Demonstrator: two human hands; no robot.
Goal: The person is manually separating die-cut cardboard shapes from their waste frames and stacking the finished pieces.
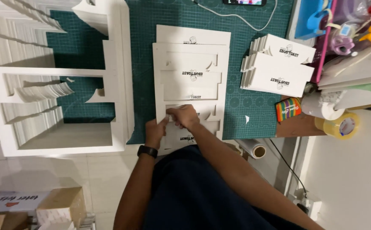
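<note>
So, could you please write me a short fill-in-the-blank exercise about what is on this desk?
1. Both hands, left hand and right hand, rest on a white die-cut ____ sheet.
2. That sheet lies on a ____ cutting mat.
3. The person wears a black ____ on the left wrist.
4. The roll of clear tape lies to the ____ of the sheet.

Missing words: cardboard; green; watch; right

We note a white foam rack [53, 85] at left, stacked printed pieces [279, 64] upper right, tape roll [343, 125] right, phone [245, 2] at top.
</note>
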